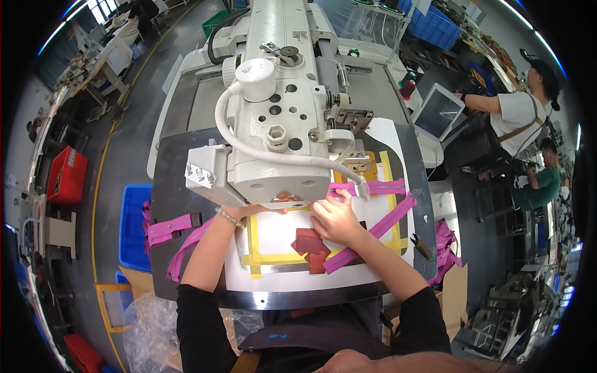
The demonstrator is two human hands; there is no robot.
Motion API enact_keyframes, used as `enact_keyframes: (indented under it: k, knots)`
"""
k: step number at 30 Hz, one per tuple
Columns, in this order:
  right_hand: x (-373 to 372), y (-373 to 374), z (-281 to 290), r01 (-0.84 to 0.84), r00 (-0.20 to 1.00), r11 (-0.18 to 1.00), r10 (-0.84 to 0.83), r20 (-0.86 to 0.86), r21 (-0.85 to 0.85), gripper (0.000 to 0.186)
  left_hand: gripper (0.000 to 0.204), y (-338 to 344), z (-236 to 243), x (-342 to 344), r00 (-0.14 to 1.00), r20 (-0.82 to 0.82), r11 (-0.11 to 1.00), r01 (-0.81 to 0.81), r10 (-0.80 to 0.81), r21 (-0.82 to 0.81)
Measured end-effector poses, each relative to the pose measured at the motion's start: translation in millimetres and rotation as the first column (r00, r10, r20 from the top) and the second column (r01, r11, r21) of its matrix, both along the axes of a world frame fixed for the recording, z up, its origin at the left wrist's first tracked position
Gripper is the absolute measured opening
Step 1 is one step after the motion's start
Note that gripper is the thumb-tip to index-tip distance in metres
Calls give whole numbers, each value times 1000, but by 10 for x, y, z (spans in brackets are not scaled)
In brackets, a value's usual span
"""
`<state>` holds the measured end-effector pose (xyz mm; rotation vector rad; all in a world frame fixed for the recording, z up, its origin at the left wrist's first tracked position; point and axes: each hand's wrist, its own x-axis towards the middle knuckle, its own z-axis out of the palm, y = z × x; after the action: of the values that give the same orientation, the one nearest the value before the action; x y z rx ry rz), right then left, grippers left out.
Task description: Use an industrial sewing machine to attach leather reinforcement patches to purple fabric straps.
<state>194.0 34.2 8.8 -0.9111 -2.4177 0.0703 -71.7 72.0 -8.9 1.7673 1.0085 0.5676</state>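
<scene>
Under the head of a white industrial sewing machine [277, 124], my left hand [255, 210] reaches in from the left, mostly hidden by it. My right hand [333, 217] has bent fingers at the head's front edge, beside a pink zipper strip [385, 186]; what they hold is hidden. Below it, red-brown patches [308, 245] lie on a white template [267, 242] edged with yellow tape. Another pink zipper [339, 258] lies diagonally beside my right hand, and more zippers [168, 229] lie left of my left forearm.
A pair of snips [421, 247] lies at the table's right. Blue bins [127, 227] and a red bin [67, 174] stand left, near an aisle. A cardboard box [454, 292] is at lower right. Two people [513, 124] [538, 180] work on the right, beside a screen [438, 112].
</scene>
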Motion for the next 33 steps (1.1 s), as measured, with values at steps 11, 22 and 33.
enact_keyframes:
  k: [11,22,33]
  knots:
    - [13,-4,16,-15,1000,1000,15,-13,2,19,50,-370,184,209,932,-204,946,-318,300,-63]
    - [62,-234,-3,-8,995,1000,6,96,16,18,78,-745,121,336,736,-461,775,-134,495,618]
    - [167,-76,107,-106,988,993,100,117,51,10,60,-687,168,414,838,-286,766,-219,465,605]
